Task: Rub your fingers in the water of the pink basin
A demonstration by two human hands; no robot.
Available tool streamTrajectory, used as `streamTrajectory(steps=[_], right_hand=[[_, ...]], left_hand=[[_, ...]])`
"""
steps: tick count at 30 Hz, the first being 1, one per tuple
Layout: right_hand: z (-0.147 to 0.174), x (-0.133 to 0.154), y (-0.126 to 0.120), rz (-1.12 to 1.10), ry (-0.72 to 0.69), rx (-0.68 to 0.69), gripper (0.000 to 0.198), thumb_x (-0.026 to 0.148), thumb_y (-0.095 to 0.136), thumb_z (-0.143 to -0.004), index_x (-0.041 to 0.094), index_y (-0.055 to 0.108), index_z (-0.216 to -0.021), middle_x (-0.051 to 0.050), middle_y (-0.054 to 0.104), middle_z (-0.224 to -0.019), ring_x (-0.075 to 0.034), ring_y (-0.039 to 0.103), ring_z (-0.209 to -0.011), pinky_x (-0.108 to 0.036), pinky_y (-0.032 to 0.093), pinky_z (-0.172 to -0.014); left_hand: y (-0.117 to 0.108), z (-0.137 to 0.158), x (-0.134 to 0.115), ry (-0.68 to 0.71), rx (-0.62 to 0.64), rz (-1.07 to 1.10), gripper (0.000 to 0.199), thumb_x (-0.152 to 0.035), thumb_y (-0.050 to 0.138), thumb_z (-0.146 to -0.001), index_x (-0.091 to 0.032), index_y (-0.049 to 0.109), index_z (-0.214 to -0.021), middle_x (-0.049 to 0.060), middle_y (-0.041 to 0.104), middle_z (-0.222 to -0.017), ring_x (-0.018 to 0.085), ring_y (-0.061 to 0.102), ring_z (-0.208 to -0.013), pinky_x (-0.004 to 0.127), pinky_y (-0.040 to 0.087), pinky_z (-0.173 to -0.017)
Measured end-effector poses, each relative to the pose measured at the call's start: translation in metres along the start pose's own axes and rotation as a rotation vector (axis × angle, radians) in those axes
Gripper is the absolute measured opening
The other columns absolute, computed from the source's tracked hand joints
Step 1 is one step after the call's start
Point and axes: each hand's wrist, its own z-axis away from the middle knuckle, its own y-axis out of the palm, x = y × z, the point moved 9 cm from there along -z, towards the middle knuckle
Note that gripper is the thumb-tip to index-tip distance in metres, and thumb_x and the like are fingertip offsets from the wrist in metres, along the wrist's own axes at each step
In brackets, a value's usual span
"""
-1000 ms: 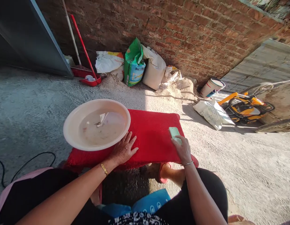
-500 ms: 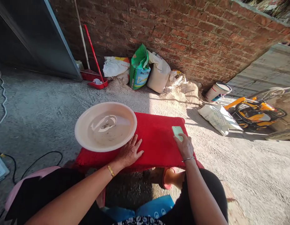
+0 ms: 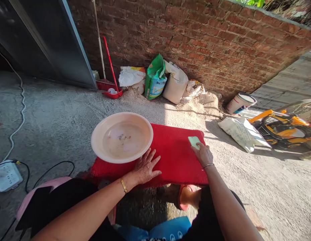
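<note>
A red cloth-covered surface lies in front of me. On its left part stands a pale pink basin holding water with small dark and reddish bits in it. My left hand rests flat on the red cloth close to the basin's right rim, fingers spread, nothing held. Near the right edge of the cloth, my right hand has its fingers closed on the lower end of a pale green phone. Part of the phone is hidden under the fingers.
Along the brick wall stand a red dustpan, a green bag, a white sack and a bucket. At right are a flat sack and a yellow toy vehicle. A power strip lies at left.
The whole view has shifted, so everything sits further right and slightly lower. The light reflection on the water has faded. Both hands keep nearly the same places on the cloth.
</note>
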Motion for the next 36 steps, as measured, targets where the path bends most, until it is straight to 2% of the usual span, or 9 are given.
streamTrajectory(steps=[4,7,14,16,23,26,29,34,36], right_hand=[[0.008,0.054,0.016,-0.033,-0.244,-0.017,0.043,0.047,0.054,-0.087,0.024,0.055,-0.124,-0.010,0.052,-0.108,-0.021,0.059,-0.093,-0.030,0.046,-0.077],[0.011,0.068,0.028,-0.021,-0.310,0.000,0.042,0.047,0.053,-0.088,0.026,0.054,-0.124,-0.009,0.051,-0.110,-0.022,0.059,-0.095,-0.030,0.046,-0.076],[-0.021,-0.017,0.007,-0.014,0.068,0.013,0.051,0.055,0.049,-0.087,0.024,0.051,-0.128,-0.014,0.051,-0.112,-0.026,0.060,-0.096,-0.038,0.045,-0.081],[-0.023,-0.012,0.004,-0.064,0.062,-0.005,0.050,0.054,0.050,-0.087,0.023,0.053,-0.127,-0.013,0.053,-0.110,-0.026,0.059,-0.097,-0.036,0.045,-0.080],[0.032,0.153,0.036,-0.168,-0.474,0.001,0.039,0.048,0.055,-0.087,0.026,0.058,-0.119,-0.008,0.053,-0.107,-0.020,0.058,-0.091,-0.027,0.045,-0.072],[0.045,0.183,0.045,-0.103,-0.595,0.008,0.038,0.048,0.055,-0.087,0.028,0.057,-0.119,-0.007,0.052,-0.109,-0.020,0.057,-0.095,-0.027,0.045,-0.073],[0.022,0.138,0.041,-0.037,-0.457,0.019,0.041,0.050,0.053,-0.087,0.029,0.055,-0.122,-0.007,0.051,-0.111,-0.020,0.058,-0.094,-0.029,0.045,-0.073],[-0.030,-0.008,0.009,-0.030,0.082,-0.031,0.048,0.053,0.052,-0.086,0.027,0.053,-0.126,-0.012,0.051,-0.114,-0.025,0.059,-0.098,-0.036,0.045,-0.080],[-0.038,-0.038,0.001,-0.074,0.234,-0.052,0.050,0.053,0.051,-0.086,0.022,0.054,-0.126,-0.014,0.053,-0.112,-0.026,0.059,-0.100,-0.037,0.045,-0.082]], left_hand=[[0.004,0.011,-0.018,0.139,0.081,-0.001,0.075,-0.068,0.051,-0.078,-0.031,0.038,-0.142,0.013,0.023,-0.154,0.037,0.014,-0.142,0.068,0.007,-0.108],[0.008,0.015,-0.022,0.187,0.119,-0.022,0.079,-0.069,0.053,-0.076,-0.031,0.034,-0.144,0.014,0.019,-0.155,0.038,0.011,-0.142,0.069,0.003,-0.107],[0.015,0.014,-0.024,0.172,0.144,-0.065,0.078,-0.060,0.058,-0.078,-0.030,0.031,-0.145,0.015,0.014,-0.156,0.038,0.006,-0.143,0.072,0.000,-0.104],[0.016,0.014,-0.025,0.176,0.138,-0.064,0.078,-0.059,0.058,-0.079,-0.029,0.031,-0.145,0.016,0.014,-0.156,0.039,0.006,-0.143,0.073,0.000,-0.104],[0.018,0.011,-0.025,0.162,0.116,-0.063,0.080,-0.060,0.063,-0.074,-0.030,0.034,-0.143,0.016,0.020,-0.154,0.041,0.011,-0.141,0.075,0.002,-0.102],[0.020,0.011,-0.025,0.173,0.123,-0.062,0.081,-0.062,0.061,-0.075,-0.030,0.034,-0.143,0.017,0.021,-0.153,0.042,0.013,-0.141,0.076,0.002,-0.101],[0.019,0.011,-0.027,0.191,0.088,-0.043,0.080,-0.067,0.053,-0.077,-0.029,0.032,-0.144,0.017,0.018,-0.154,0.041,0.010,-0.142,0.074,0.001,-0.103],[0.024,0.013,-0.028,0.203,0.070,-0.015,0.079,-0.067,0.050,-0.079,-0.027,0.032,-0.145,0.018,0.015,-0.155,0.041,0.005,-0.142,0.073,0.001,-0.103],[0.027,0.013,-0.028,0.203,0.061,-0.003,0.080,-0.068,0.050,-0.079,-0.027,0.032,-0.145,0.019,0.014,-0.155,0.041,0.004,-0.142,0.073,0.001,-0.103]])
